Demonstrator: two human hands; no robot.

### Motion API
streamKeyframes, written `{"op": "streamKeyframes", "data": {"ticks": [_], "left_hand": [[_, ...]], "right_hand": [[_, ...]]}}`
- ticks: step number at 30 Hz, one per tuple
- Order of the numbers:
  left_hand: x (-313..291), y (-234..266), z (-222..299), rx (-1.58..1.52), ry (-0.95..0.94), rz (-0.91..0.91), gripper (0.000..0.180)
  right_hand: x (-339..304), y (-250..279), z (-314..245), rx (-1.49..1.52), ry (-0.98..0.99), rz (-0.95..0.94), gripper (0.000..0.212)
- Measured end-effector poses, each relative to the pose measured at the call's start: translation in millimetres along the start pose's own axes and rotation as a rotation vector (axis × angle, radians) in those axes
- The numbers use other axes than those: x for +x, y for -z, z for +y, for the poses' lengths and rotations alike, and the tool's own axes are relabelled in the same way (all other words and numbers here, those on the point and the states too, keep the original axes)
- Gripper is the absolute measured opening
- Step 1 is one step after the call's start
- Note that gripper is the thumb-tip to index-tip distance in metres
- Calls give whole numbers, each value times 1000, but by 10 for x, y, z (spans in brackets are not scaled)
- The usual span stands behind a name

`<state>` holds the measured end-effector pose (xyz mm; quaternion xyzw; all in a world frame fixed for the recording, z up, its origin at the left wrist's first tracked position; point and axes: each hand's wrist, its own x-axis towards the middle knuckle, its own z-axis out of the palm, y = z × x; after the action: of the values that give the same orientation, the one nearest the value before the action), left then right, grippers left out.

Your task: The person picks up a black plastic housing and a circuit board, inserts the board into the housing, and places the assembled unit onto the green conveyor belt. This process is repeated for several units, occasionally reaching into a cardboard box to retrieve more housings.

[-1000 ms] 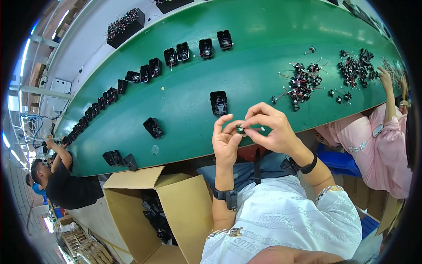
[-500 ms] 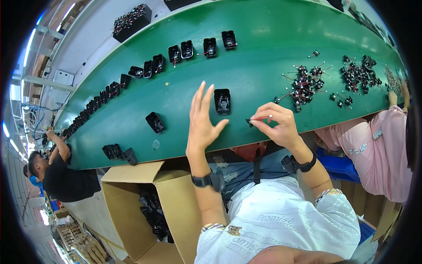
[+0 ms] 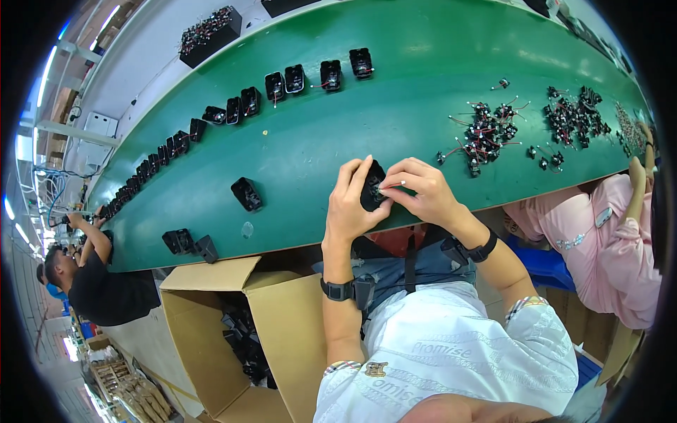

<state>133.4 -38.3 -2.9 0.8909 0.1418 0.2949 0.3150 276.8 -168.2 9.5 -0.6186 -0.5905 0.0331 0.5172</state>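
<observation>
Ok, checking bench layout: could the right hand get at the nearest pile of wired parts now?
Likely yes: open green table separates the right hand from the pile, though that hand holds a wired part.

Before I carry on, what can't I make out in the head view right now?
Wired part: head view, mostly hidden by the right grip, so its seating is unclear.
Held black case: head view, partly covered by the left grip and the right.
Cardboard box: head view, inside partly hidden by a side panel.
Tiny parts at far right: head view, too small to tell apart.
</observation>
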Motion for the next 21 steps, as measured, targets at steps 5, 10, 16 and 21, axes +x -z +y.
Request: {"op": "streamKeyframes", "data": {"ticks": [5, 10, 16, 21], "left_hand": [[-31, -32, 34, -38, -8, -17, 77], [-44, -56, 43, -58, -18, -12, 74], [-83, -98, 50, -9, -51, -39, 81], [-124, -85, 95, 29, -1, -67, 90]], "right_hand": [[-21, 13, 87, -72, 89, -98, 15], [31, 97, 111, -195, 183, -260, 13], [11, 110, 4, -380, 179, -348, 18], [-46, 190, -21, -411, 166, -343, 27]]}}
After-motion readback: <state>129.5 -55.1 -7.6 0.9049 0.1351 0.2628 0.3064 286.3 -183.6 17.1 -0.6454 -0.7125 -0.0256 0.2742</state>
